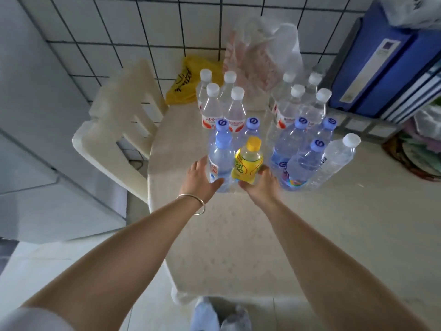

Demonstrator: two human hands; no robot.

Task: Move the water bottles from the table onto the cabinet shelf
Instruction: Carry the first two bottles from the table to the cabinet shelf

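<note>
Arms are extended forward over the worktop [238,235], both forearms bare, a thin metal bangle [194,204] worn at the left wrist. The left hand [199,181] is wrapped around the lower body of a blue-capped bottle [220,158], thumb across its front. The right hand [260,185] is cupped against the base of a yellow bottle [248,161]; whether it is fully gripped cannot be told.

Both bottles stand upright, touching, at the front of the left cluster. Behind them four white-capped bottles [223,106] with red labels are grouped; a second cluster of blue-capped and white-capped bottles [303,130] stands to the right, apart by a narrow gap. One clear ribbed bottle [338,156] stands at the far right.

Open cloth-covered surface lies between the bottles and the near worktop edge. A cream chair [119,123] stands against the left edge. Blue binders [381,68] stand at the right rear.

Label writing is seen but cannot be read; caps carry a ring mark.
</note>
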